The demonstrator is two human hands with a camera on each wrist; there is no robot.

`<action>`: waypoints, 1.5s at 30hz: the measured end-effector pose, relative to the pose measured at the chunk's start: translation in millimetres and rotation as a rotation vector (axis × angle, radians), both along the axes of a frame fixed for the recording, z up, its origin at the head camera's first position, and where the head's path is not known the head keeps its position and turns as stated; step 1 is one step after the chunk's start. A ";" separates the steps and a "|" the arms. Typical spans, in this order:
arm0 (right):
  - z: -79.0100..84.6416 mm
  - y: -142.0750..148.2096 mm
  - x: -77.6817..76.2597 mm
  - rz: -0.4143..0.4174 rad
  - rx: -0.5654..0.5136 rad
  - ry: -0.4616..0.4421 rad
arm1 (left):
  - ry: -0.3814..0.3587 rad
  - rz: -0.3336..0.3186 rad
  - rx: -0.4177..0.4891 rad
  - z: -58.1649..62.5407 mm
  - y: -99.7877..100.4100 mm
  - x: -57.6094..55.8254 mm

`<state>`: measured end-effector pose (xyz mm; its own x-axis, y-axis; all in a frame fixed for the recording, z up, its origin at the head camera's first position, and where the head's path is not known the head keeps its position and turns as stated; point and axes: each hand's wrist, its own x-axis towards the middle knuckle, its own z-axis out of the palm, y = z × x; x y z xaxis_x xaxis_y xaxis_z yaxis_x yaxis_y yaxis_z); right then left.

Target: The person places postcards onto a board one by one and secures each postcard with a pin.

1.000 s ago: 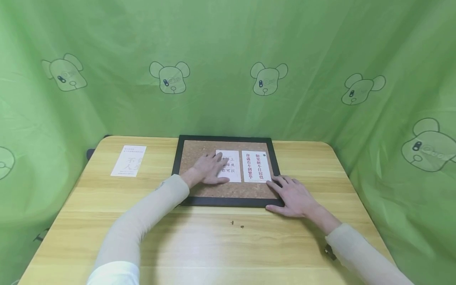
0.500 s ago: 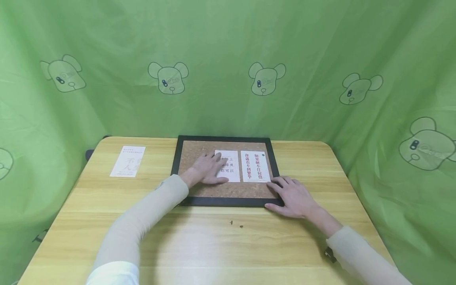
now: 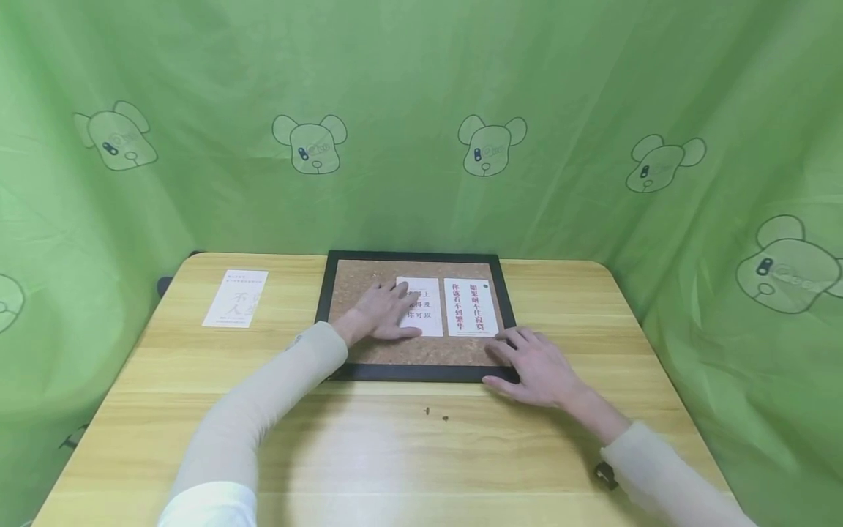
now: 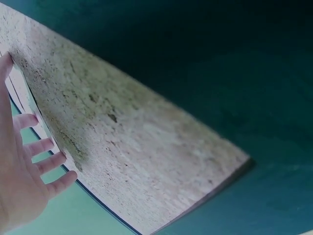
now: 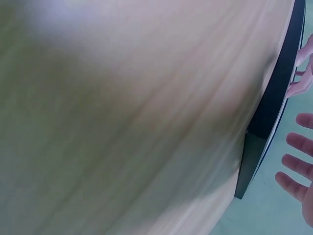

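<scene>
A corkboard (image 3: pixel 369 351) in a black frame lies on the table. My left hand (image 3: pixel 380 310) rests with its fingers spread on the left part of a white card with dark writing (image 3: pixel 428 322); it covers some of the text. To its right lies a white card with red writing (image 3: pixel 469 311), with a small dark pushpin (image 3: pixel 485 286) at its upper right corner. My right hand (image 3: pixel 535 368) is over the board's lower right corner, fingers spread and holding nothing. In the left wrist view, the left hand (image 4: pixel 22 171) shows beside the cork surface (image 4: pixel 117 142).
Two small dark pins (image 3: pixel 426 410) lie on the wooden table (image 3: pixel 369 468) in front of the board. Another white card (image 3: pixel 235 298) with pale writing lies at the table's left. A green curtain (image 3: pixel 395 205) surrounds the table's back and sides.
My right hand has shifted slightly left and toward me at the board's corner. The left hand stays on the card, and the cards keep their places.
</scene>
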<state>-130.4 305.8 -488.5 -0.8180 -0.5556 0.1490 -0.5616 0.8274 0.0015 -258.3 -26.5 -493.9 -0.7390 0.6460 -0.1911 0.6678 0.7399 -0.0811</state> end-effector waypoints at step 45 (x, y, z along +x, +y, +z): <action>-9.1 -47.7 31.1 0.215 -0.079 0.137 | 0.006 0.019 -0.009 -2.1 0.2 0.5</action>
<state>-99.2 258.1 -497.7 -0.6517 -0.6965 0.3003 -0.7235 0.6897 0.0295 -257.8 -26.2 -496.0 -0.7522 0.6301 -0.1926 0.6531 0.7517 -0.0915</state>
